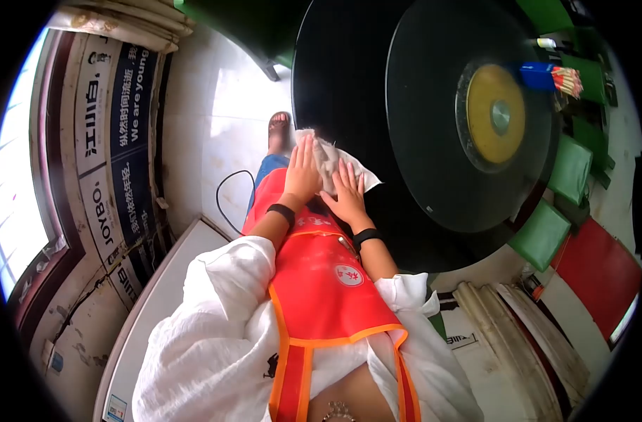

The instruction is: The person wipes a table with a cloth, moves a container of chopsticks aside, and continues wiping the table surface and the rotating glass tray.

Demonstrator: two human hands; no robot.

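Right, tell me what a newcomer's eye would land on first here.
Probably the bright red apron, orange-edged, down the wearer's front at lower middle. Next, the gold disc at the turntable's centre on the big black table, with a blue box of sticks to its upper right. Then the pale cloth under the left hand and right hand, at the table's edge.

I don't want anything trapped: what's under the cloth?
The cloth lies at the edge of the black tabletop, which shows beside it. The left hand and right hand rest on top; whatever lies directly beneath is covered.
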